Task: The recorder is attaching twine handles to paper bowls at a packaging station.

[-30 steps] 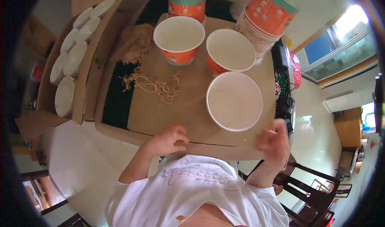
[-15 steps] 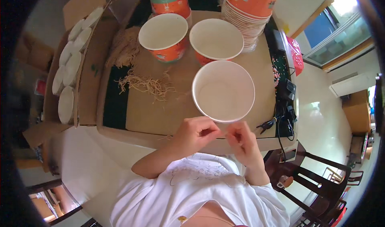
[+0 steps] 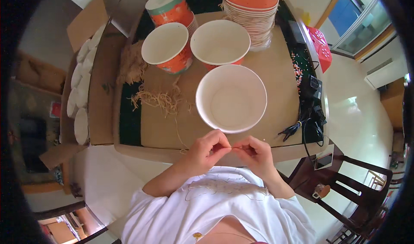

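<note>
Head view: I am watching one left hand (image 3: 204, 152) and one right hand (image 3: 258, 155) meeting.
Fingertips are pinching closed, on what I cannot tell. Of three open tubs (image 3: 220, 41), the nearest tub (image 3: 231, 98) is standing just beyond; one twine tangle (image 3: 157, 99) is lying left.

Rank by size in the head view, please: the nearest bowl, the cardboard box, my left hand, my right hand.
1. Cardboard box
2. Nearest bowl
3. Left hand and right hand: too alike to rank
</note>
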A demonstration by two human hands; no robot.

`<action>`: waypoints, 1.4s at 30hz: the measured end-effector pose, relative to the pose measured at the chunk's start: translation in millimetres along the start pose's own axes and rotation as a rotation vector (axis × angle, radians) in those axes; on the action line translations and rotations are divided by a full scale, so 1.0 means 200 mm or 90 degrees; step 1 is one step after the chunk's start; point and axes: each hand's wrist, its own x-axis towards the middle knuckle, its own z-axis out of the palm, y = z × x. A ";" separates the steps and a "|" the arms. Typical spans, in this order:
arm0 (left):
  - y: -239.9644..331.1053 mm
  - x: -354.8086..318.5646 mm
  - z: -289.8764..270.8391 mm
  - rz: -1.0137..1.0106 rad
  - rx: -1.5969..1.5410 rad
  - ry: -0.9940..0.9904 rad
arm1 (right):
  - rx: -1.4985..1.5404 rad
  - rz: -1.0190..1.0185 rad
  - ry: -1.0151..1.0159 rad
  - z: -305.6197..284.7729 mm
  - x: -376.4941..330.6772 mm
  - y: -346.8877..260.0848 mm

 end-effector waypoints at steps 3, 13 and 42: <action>0.01 0.04 0.01 0.035 0.051 -0.010 | -0.045 0.014 0.016 -0.04 -0.01 0.01; 0.08 0.27 -0.09 0.172 0.495 -0.018 | 0.025 -0.118 0.306 -0.22 0.01 -0.04; 0.00 0.38 -0.36 -0.001 0.052 0.016 | -0.092 -0.180 0.265 -0.11 0.35 0.19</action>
